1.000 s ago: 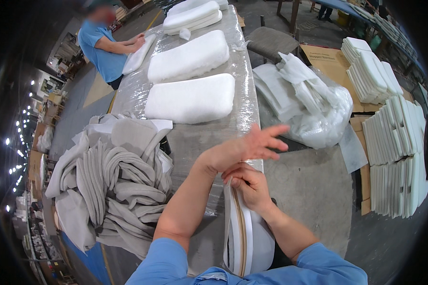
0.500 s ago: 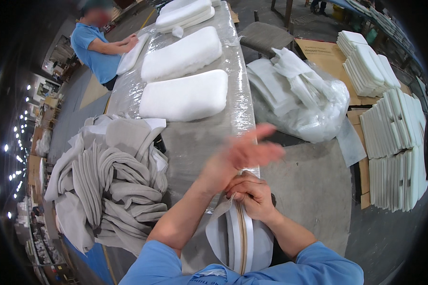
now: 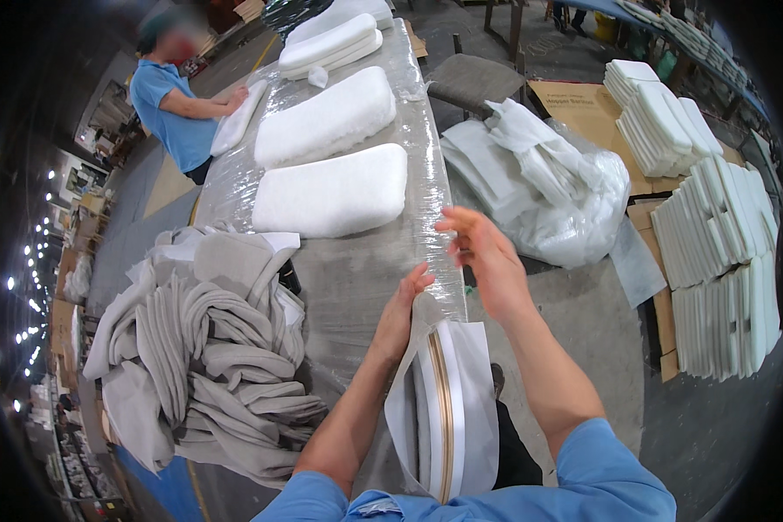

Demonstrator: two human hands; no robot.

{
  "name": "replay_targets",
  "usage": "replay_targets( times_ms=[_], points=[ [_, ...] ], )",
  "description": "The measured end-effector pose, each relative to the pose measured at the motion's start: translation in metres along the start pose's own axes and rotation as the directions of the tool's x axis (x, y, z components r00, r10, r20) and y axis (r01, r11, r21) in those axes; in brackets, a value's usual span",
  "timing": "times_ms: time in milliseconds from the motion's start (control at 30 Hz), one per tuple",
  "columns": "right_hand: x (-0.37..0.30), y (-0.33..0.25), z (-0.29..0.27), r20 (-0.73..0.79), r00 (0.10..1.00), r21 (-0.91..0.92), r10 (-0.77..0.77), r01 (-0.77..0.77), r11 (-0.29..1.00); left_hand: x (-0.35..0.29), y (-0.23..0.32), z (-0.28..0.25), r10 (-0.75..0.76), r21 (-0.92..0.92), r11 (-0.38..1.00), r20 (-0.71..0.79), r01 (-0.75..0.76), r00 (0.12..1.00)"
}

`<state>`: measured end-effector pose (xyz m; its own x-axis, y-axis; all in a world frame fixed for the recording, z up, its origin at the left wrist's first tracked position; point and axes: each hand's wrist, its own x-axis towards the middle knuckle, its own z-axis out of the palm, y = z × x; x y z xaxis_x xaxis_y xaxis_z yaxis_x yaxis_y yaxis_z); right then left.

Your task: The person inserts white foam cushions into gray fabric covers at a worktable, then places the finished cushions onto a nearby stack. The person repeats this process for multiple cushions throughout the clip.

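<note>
A light grey fabric cushion cover (image 3: 474, 391) stands on edge in front of my body, leaning against the table edge. A tan zipper (image 3: 441, 400) with white strips beside it runs along the cover's upper face. My left hand (image 3: 400, 311) lies against the left side of the cover's far tip, its fingers stretched upward. Raised above the table's right edge, my right hand (image 3: 489, 265) holds nothing, and its fingers are spread and slightly bent. The cover's lower end is hidden by my shirt.
A heap of grey fabric covers (image 3: 209, 339) lies left. White cushion pads (image 3: 331, 191) rest along the plastic-wrapped table (image 3: 322, 274). On the right are a plastic bag of white padding (image 3: 565, 200) and stacked white pads (image 3: 726, 304). A co-worker (image 3: 172, 117) handles a pad at the far left.
My right hand has let go of the cover's tip and risen up and to the right. My left hand has come down to the tip's left side. The view has shifted slightly.
</note>
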<state>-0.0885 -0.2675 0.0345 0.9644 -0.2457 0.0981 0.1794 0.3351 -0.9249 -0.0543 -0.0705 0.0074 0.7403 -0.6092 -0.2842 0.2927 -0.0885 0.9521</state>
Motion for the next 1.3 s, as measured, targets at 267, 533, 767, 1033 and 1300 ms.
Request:
replay_targets(
  times_ms=[267,533,767,1033,1300],
  points=[
    [0.002,0.046,0.052,-0.014,0.936,-0.085,0.352,-0.352,0.932,0.014,-0.017,-0.008,0.138,0.021,0.99,-0.009,-0.138,0.99],
    [-0.008,0.081,0.048,-0.09,0.995,-0.155,0.044,-0.058,0.986,0.025,-0.004,0.009,0.185,-0.077,0.98,0.032,-0.182,0.982],
    [-0.01,0.1,0.041,-0.143,0.99,0.001,-0.014,0.015,1.0,0.027,0.0,0.01,0.125,-0.082,0.99,0.073,-0.119,0.989],
    [-0.032,0.05,0.015,-0.101,0.974,-0.282,-0.203,0.168,0.945,0.022,0.007,0.001,-0.006,-0.128,0.992,0.118,0.021,0.993],
    [-0.051,-0.01,0.003,0.437,0.888,-0.499,-0.143,0.371,0.783,0.026,0.004,0.0,-0.026,-0.037,0.999,0.099,0.03,0.995]
  ],
)
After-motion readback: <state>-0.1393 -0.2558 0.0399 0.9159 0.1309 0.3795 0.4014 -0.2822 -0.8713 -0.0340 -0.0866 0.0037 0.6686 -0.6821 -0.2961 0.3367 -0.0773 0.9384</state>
